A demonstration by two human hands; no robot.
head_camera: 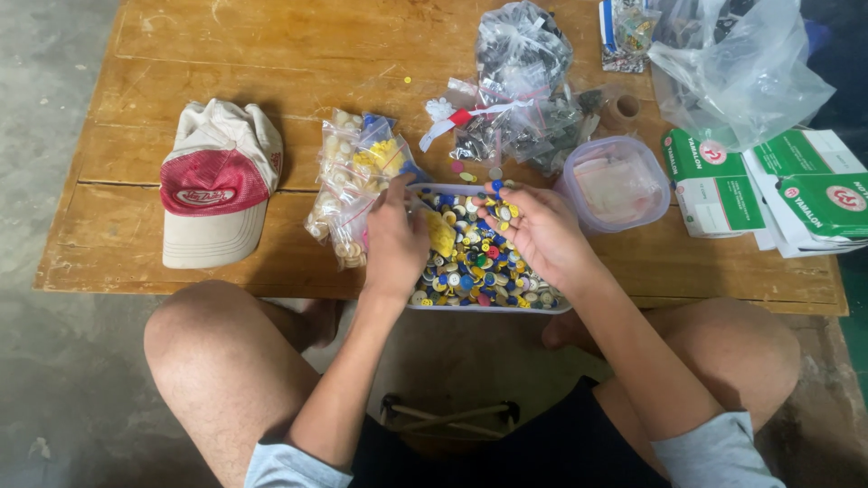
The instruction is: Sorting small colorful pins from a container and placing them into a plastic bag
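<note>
Buttons (pixel 479 271) of many colours filled a clear tray (pixel 488 308) at the worktop's (pixel 271 54) near edge, mid-frame. The right hand (pixel 533 230) lay open, cupping some. The left hand (pixel 395 239) pinched a small yellow bag (pixel 440 232).

Person, seen from above, lower half of the frame.

Arms: two, bare from the short sleeves down to the hands; left hand (pixel 395 237) and right hand (pixel 540 233) both ungloved, no rings, watch or bands visible.

Sleeves: light grey-blue fabric, short, one at the lower left centre and one at the lower right of the frame, hems plain.

Lower garment: dark, near-black shorts at the bottom centre.

Legs: bare at the knees, lower left and lower right; bare feet show under the table edge.
</note>
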